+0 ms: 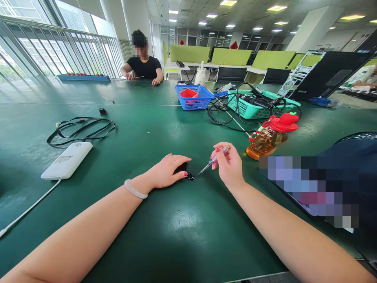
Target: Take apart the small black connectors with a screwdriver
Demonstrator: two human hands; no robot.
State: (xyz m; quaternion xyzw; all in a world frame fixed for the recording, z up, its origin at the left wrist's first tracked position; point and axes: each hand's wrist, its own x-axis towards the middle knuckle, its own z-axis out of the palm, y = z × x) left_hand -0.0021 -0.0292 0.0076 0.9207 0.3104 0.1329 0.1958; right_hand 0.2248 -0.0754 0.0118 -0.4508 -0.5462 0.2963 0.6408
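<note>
My left hand [168, 171] rests low over the green table, with a pale bangle on its wrist. Its thumb presses against a small black part [191, 177] with light spots on it, and its fingers curve over the far side. Some of that part may be hidden under the hand. In my right hand [229, 167] is a slim screwdriver [212, 161] with a clear, purplish handle. The shaft slants down to the left, and its tip is just right of the black part, apart from it by a small gap.
On the right stands a bottle of amber drink [260, 143] with a red lid. Behind are a blue basket [194, 103] and a green basket [247, 112] heaped with cables. A white power bank [67, 161] and a black cable [79, 135] lie left. Across the table sits a person [145, 67].
</note>
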